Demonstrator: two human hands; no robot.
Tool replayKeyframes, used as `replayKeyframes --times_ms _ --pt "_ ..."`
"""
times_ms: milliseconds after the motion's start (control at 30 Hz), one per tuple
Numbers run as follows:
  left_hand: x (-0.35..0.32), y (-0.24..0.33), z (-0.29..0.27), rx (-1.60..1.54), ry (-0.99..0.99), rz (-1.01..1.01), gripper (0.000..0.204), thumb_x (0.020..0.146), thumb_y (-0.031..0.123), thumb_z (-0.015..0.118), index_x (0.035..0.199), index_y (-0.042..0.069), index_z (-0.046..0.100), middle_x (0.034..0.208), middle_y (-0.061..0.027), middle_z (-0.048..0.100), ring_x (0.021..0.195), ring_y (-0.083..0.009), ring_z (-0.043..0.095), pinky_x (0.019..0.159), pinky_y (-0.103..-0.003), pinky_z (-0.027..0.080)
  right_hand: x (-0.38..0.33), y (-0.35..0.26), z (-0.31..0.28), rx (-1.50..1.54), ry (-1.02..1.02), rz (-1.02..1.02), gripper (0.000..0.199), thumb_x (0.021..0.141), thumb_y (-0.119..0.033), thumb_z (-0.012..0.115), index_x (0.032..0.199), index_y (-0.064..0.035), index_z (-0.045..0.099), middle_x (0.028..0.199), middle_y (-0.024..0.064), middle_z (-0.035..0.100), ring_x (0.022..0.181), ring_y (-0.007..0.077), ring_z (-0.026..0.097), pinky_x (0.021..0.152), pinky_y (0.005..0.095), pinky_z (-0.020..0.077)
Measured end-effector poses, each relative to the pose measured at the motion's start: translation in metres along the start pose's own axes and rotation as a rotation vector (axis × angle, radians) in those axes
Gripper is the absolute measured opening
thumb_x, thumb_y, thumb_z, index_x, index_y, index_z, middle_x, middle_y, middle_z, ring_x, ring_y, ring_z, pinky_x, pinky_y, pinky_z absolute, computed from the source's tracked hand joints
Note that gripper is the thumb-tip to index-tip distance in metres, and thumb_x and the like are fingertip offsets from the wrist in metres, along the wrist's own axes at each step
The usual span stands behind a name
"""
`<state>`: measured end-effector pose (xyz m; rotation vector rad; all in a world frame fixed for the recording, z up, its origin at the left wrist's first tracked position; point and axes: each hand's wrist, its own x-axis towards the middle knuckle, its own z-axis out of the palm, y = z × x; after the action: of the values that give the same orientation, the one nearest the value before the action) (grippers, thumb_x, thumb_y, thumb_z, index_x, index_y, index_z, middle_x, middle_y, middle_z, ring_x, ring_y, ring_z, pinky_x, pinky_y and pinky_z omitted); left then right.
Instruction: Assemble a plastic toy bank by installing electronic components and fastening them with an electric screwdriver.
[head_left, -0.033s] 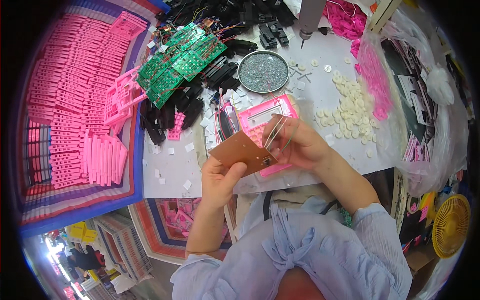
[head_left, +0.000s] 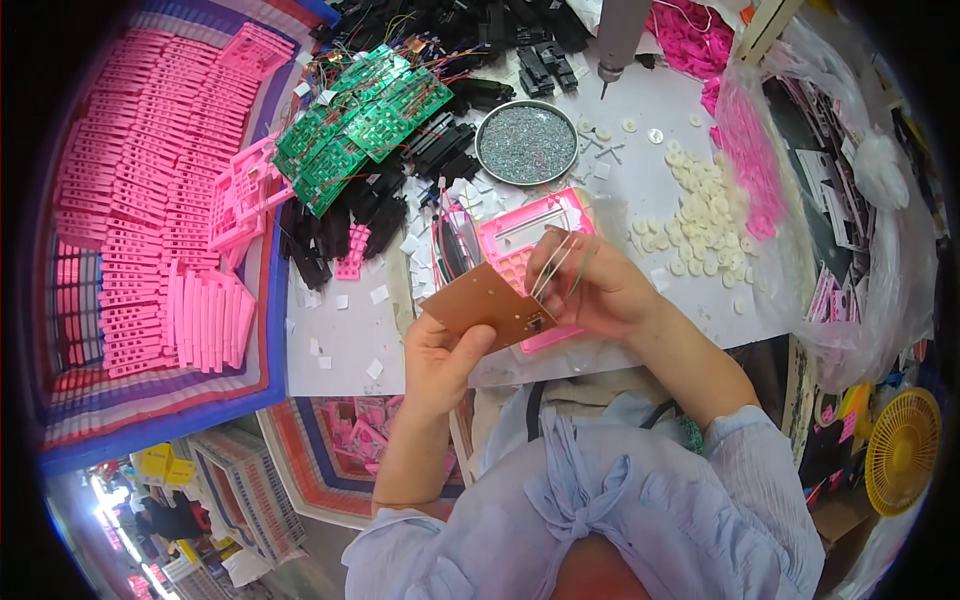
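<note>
My left hand (head_left: 443, 362) grips a brown circuit board (head_left: 482, 306) by its near left side, thumb on top. The board is held tilted above the table, plain brown face up, with a small dark component at its right corner. At that same corner my right hand (head_left: 608, 292) is closed on thin white and green wires (head_left: 556, 262); its fingertips partly hide them. Beneath both hands lies a pink plastic casing (head_left: 572, 208) with a rectangular window and small key openings, partly covered by board and hand. Left of the casing is a black part (head_left: 455, 246) with red wires.
Beyond the casing stands a round tin of small screws (head_left: 527, 143). Green circuit boards (head_left: 365, 120) lie on black parts at the back left. White discs (head_left: 700, 215) are heaped at the right. A driver (head_left: 610, 60) hangs overhead. Left, a basket (head_left: 275, 330) holds pink casings.
</note>
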<state>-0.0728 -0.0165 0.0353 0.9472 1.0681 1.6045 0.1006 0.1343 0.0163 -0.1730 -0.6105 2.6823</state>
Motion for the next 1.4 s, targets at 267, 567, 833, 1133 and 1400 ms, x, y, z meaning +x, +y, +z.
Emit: replayKeyframes --times_ms 267,567,833,1133,1400 --pt "0.009 0.003 0.02 -0.143 -0.106 -0.013 0.043 0.101 0.027 0.057 0.13 -0.003 0.046 0.111 -0.0264 0.067 0.074 -0.0287 0.07 0.053 -0.034 0.056 -0.006 0.002 -0.009 -0.327 0.023 0.261 0.015 0.094 -0.018 0.066 0.1 -0.0041 0.065 0.078 0.0039 0.062 0.058 0.0071 0.053 0.049 0.0225 0.0413" --pt "-0.029 -0.005 0.012 0.115 -0.181 -0.178 0.028 0.101 0.007 0.05 0.126 -0.006 0.051 0.093 -0.0176 0.07 0.076 -0.0212 0.069 0.067 -0.031 0.055 -0.053 -0.013 0.021 -0.916 -0.077 -0.394 0.018 0.087 -0.009 0.068 0.102 -0.0024 0.076 0.077 0.0015 0.062 0.067 0.0114 0.057 0.057 0.029 0.0411" --pt "-0.049 0.011 0.014 0.654 -0.425 -0.228 0.027 0.086 -0.007 0.059 0.109 0.003 0.07 0.087 -0.0107 0.072 0.076 -0.0187 0.07 0.068 -0.03 0.055 -0.185 -0.06 -0.015 -0.916 0.572 0.318 0.026 0.09 -0.008 0.069 0.115 -0.0013 0.07 0.083 0.0042 0.07 0.062 0.0088 0.06 0.055 0.022 0.049" --pt "-0.037 0.003 0.015 0.783 -0.619 -0.095 0.031 0.086 0.016 0.067 0.117 0.015 0.064 0.095 -0.0089 0.068 0.09 -0.032 0.066 0.072 -0.043 0.051 -0.096 -0.085 0.018 -1.833 0.248 -0.311 0.024 0.086 -0.013 0.07 0.106 -0.0013 0.07 0.098 0.0101 0.069 0.091 0.0249 0.064 0.083 0.0359 0.0498" --pt "-0.068 0.01 -0.025 0.773 -0.24 -0.006 0.032 0.078 0.0 0.069 0.11 0.008 0.07 0.096 -0.0084 0.068 0.09 -0.0287 0.063 0.077 -0.038 0.05 0.126 -0.011 0.005 -2.041 -0.287 -0.485 0.014 0.083 -0.009 0.068 0.096 -0.0058 0.071 0.091 0.0089 0.067 0.091 0.0317 0.061 0.079 0.0418 0.0508"
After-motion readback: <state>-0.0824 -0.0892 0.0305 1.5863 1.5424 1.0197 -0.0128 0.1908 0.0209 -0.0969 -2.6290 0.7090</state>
